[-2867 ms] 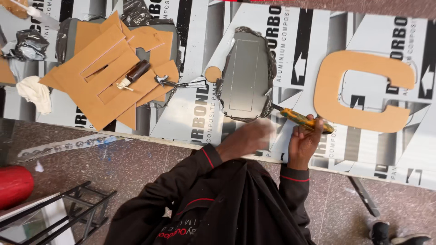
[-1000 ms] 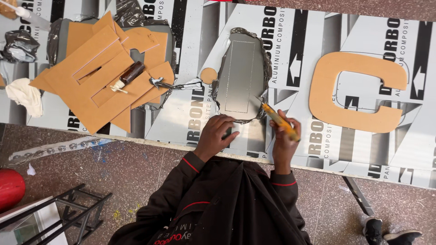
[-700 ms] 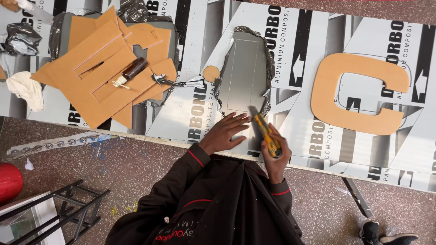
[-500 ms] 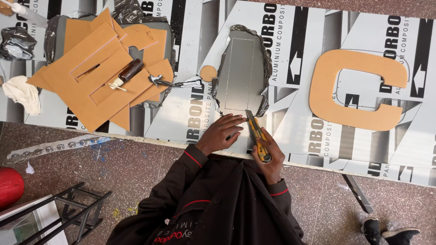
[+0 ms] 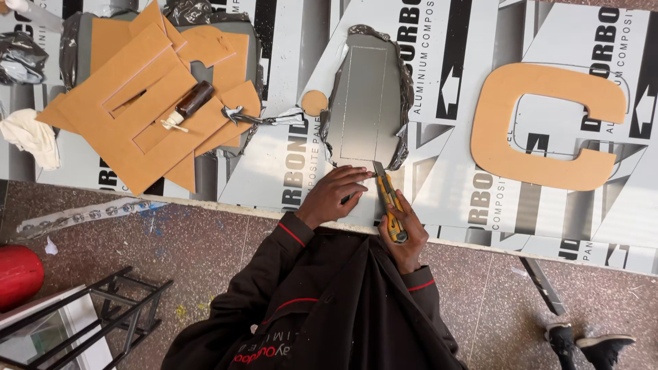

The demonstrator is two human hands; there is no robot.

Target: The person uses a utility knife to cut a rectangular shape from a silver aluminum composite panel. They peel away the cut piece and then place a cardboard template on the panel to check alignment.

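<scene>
My left hand (image 5: 336,195) lies flat, fingers spread, on the printed aluminium composite panel (image 5: 288,164), just below a bare grey patch (image 5: 363,103) where the film is peeled back. My right hand (image 5: 406,236) grips a yellow utility knife (image 5: 388,205). The knife's blade tip touches the lower edge of the bare patch, right beside my left fingertips. Thin scored lines form a rectangle on the patch. Crumpled dark film (image 5: 404,89) rims the patch.
A brown C-shaped cutout (image 5: 541,123) lies on the panel at the right. Stacked brown cutouts (image 5: 123,130) with a small brown bottle (image 5: 192,101) sit at the left, near a white cloth (image 5: 31,133). On the floor are a red object (image 5: 17,274), a black metal frame (image 5: 116,308) and someone's shoes (image 5: 589,339).
My right hand has swung the knife leftward from beside the patch and set its blade at the patch's lower edge. My left hand has shifted slightly along the panel and stays pressed flat.
</scene>
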